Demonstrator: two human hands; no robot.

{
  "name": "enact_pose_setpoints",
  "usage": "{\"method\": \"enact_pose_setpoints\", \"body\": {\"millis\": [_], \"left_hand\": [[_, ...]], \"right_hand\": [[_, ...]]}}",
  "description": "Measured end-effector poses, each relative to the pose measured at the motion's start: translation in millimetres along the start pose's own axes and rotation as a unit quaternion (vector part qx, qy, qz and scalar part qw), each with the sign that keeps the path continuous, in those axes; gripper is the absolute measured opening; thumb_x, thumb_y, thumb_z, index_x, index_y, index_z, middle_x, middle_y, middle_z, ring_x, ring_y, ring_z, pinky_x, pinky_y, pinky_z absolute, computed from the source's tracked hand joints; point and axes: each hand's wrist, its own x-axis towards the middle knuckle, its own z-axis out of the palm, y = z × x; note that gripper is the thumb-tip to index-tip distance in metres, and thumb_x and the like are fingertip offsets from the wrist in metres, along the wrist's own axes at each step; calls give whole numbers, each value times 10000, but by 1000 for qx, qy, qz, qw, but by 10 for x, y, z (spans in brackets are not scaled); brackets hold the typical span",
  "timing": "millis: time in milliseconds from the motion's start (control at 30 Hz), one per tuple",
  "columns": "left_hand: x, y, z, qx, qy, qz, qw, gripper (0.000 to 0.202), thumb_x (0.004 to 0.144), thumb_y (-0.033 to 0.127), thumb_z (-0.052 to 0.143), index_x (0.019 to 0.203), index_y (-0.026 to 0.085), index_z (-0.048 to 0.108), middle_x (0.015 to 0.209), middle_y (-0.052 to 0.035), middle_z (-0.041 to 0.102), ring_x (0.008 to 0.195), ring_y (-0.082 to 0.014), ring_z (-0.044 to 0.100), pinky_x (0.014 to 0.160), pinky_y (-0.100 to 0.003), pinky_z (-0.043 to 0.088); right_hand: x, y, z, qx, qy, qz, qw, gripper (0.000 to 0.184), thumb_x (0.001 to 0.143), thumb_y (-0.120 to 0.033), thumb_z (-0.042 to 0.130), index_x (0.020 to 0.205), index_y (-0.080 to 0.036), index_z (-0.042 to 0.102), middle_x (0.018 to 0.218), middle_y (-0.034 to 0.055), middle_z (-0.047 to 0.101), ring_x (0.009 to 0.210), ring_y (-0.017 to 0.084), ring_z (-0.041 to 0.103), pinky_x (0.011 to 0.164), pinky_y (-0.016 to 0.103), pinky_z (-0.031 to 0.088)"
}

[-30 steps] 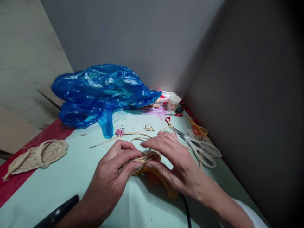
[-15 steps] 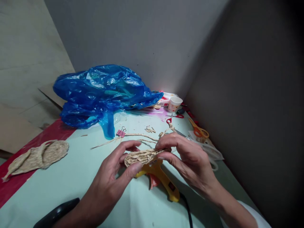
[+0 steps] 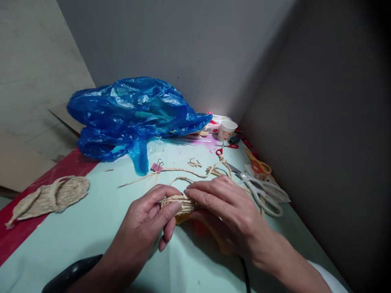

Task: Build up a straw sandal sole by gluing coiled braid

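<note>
Both my hands hold a small woven straw piece [image 3: 177,202] over the pale green table [image 3: 91,228]. My left hand [image 3: 146,226] pinches its left end between thumb and fingers. My right hand [image 3: 224,207] lies over its right part, fingers pressed along the top edge. A braided straw cord [image 3: 183,173] trails from the piece toward the back of the table. Under my hands lies a yellow glue gun [image 3: 183,219], mostly hidden, with its black cable [image 3: 246,276] running toward me.
A finished straw sandal [image 3: 50,197] lies at the left on a red strip. A blue plastic bag [image 3: 131,114] fills the back. White scissors [image 3: 264,193], orange scissors [image 3: 259,164], a pink binder clip [image 3: 156,167] and a paper cup [image 3: 227,130] sit to the right, near the grey wall.
My right hand has come down over the woven piece, covering most of it and the glue gun. Half a second ago the piece was lifted and its flat side showed.
</note>
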Motion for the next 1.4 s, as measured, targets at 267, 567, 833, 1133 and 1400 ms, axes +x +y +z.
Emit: {"method": "enact_pose_setpoints", "body": {"millis": [267,567,833,1133,1400], "left_hand": [[16,-35,-21,-14,10,-24,1000,250,842,420,661,888,175,679,406,92,452,347,-59,332,382,-191,267],[106,-122,-52,-17,-21,14,1000,234,879,428,657,901,196,678,498,80,460,397,-61,338,378,-174,256],[45,-64,-28,27,-42,25,998,330,908,495,609,1007,190,686,507,47,526,409,-93,419,427,-219,330],[307,-67,-288,21,113,56,992,376,867,518,655,1080,208,648,501,82,469,429,-80,372,410,-168,272],[348,-23,-308,-23,128,101,986,186,823,329,733,957,209,687,495,104,383,413,-56,319,394,-153,206]], "right_hand": [[-16,-28,58,23,-9,-18,1000,246,1019,-126,542,1263,-131,569,1130,87,677,900,156,562,794,331,381],[-16,-20,108,-30,-53,3,998,346,1036,-183,512,1367,-87,481,1121,92,663,888,181,544,818,353,390],[26,-60,76,-114,-74,-15,991,275,1036,-102,387,1275,-64,517,989,84,675,799,199,508,747,362,317],[-6,52,72,51,-15,132,990,294,1039,-351,496,979,-123,672,800,65,661,719,172,530,750,327,355],[64,198,-57,158,0,268,950,306,1016,-369,520,1010,-117,694,857,43,711,757,144,661,652,211,490]]}}
